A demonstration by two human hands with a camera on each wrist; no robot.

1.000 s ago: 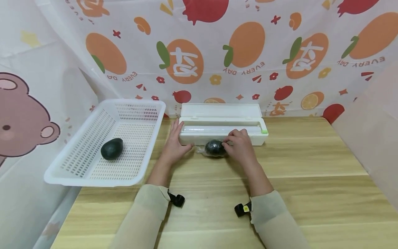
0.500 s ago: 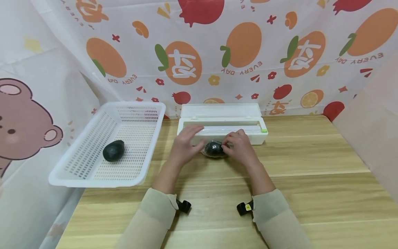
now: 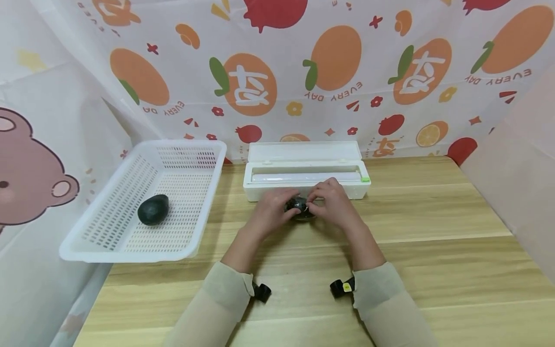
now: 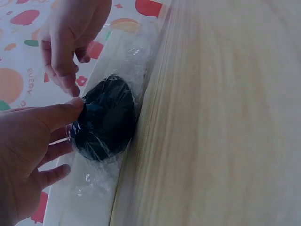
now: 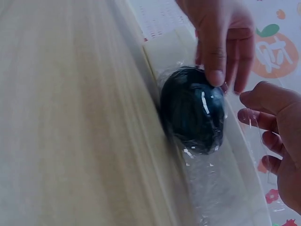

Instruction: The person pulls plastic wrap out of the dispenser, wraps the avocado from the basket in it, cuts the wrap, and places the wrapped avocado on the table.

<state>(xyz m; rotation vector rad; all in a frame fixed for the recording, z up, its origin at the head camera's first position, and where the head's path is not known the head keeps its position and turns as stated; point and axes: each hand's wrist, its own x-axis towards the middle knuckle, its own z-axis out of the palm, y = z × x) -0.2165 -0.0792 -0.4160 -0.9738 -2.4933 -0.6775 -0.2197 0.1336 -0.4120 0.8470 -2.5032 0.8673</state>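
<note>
A dark green avocado (image 3: 298, 204) wrapped in clear cling film lies against the front of the white cling film box (image 3: 355, 193). My left hand (image 3: 270, 209) has its thumb on top of this avocado and its fingers curled along the far side, as the left wrist view shows. Loose cling film (image 5: 207, 188) trails from the wrapped fruit along the box front. At the right end of the avocado, my right hand (image 3: 331, 205) pinches a thin edge of film between thumb and fingertips. The wrapped avocado (image 4: 106, 120) stands out dark in the left wrist view.
A white perforated basket (image 3: 197, 231) stands on the left with an unwrapped avocado (image 3: 153, 210) in it. The box's lid (image 3: 303, 151) is raised, and a film roll (image 3: 299, 177) lies inside. A fruit-print sheet (image 3: 277, 120) hangs behind the wooden table (image 3: 433, 231).
My left hand has moved right, from the box's left end onto the wrapped avocado. My right hand has stayed at the avocado's right end.
</note>
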